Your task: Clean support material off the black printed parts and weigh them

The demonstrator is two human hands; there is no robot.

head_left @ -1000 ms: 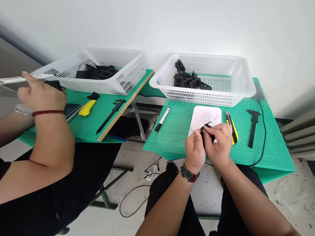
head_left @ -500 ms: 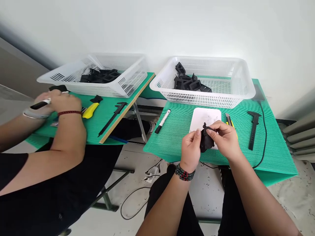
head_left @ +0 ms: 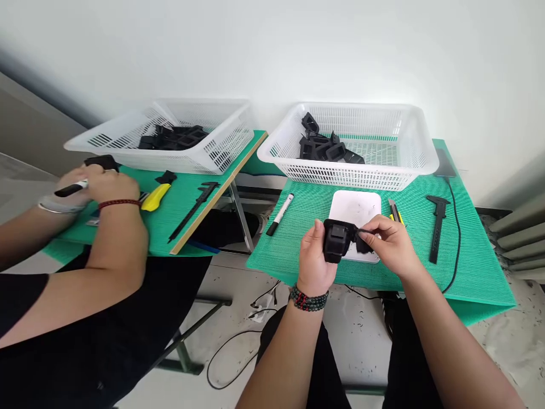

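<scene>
My left hand point(head_left: 315, 258) grips a black molded part point(head_left: 337, 241) with a boxy, hollow-looking body, held over the front of the green-covered table. Thumb and fingers of my right hand point(head_left: 389, 244) pinch a thin black strip at the part's right end, where a smaller dark flap point(head_left: 363, 244) hangs. Just behind and below them lies a white tray point(head_left: 356, 205) with dark specks in it. A yellow utility knife point(head_left: 395, 211) rests beside the tray, near my right hand. What the strip is made of, I cannot tell.
A white basket point(head_left: 349, 171) holding several black parts point(head_left: 326, 147) stands behind. A marker point(head_left: 281, 214) lies left, a caliper point(head_left: 437, 227) and a cabled dark pad point(head_left: 445, 163) right. At the left table, a co-worker's hands point(head_left: 102, 184) hold a pen, near another basket point(head_left: 217, 153).
The black part has turned and spread out between my hands, showing its boxy side. My left hand has shifted left, apart from my right hand, which keeps pinching.
</scene>
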